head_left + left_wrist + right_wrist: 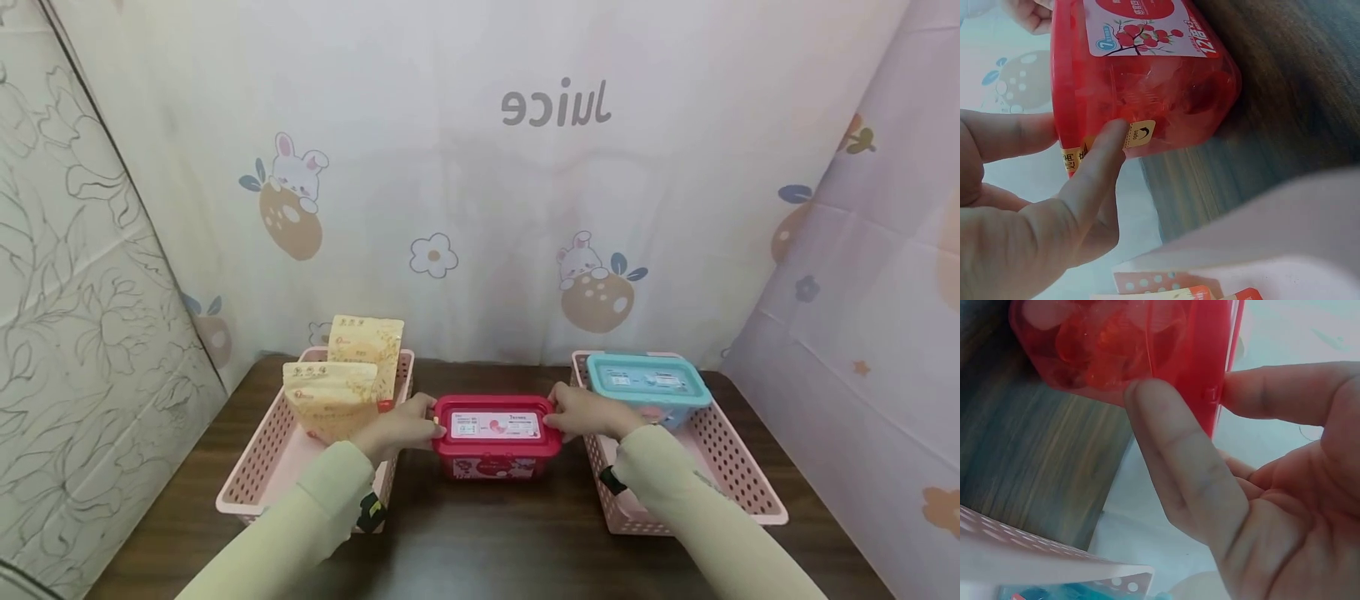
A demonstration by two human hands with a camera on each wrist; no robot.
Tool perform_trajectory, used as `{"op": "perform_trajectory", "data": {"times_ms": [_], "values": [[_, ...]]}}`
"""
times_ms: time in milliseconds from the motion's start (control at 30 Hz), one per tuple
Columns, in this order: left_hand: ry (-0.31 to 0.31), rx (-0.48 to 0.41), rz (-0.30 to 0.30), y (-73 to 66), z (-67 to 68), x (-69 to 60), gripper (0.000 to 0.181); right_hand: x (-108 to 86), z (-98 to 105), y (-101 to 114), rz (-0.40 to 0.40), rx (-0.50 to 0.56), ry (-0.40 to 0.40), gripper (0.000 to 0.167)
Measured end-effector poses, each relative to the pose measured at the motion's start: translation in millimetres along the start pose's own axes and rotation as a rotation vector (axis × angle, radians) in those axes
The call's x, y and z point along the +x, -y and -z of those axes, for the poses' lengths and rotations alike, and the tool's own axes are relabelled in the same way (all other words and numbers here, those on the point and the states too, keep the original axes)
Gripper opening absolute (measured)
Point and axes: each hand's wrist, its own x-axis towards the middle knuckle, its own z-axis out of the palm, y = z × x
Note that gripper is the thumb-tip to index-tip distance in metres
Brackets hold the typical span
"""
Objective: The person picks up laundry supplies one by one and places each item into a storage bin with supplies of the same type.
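A red plastic box (486, 468) with a lid and a white label stands upright in the middle of the table, between both hands. Glossy rounded pieces show through its translucent wall (1104, 347) in the right wrist view. My left hand (405, 425) pinches the left end of the lid rim, thumb above and fingers beneath; a yellow "open" sticker (1140, 134) is beside a fingertip. At the opposite end, my right hand (585, 412) grips the rim likewise. Whether the box's base touches the table cannot be told.
On the left stands a pink perforated basket (251, 475) with two yellow pouches (330, 396) upright in it. Another pink basket (738, 467) at the right bears a turquoise lidded box (648, 383) in its back part. A printed curtain (480, 200) hangs behind the dark wooden table (480, 542).
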Motion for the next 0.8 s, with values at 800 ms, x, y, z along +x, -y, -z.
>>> {"op": "perform_trajectory", "data": {"times_ms": [800], "values": [[0.028, 0.016, -0.016, 8.5, -5.0, -27.7, 0.050, -25.2, -8.4, 6.2, 0.040, -0.056, 0.086, 0.021]]}}
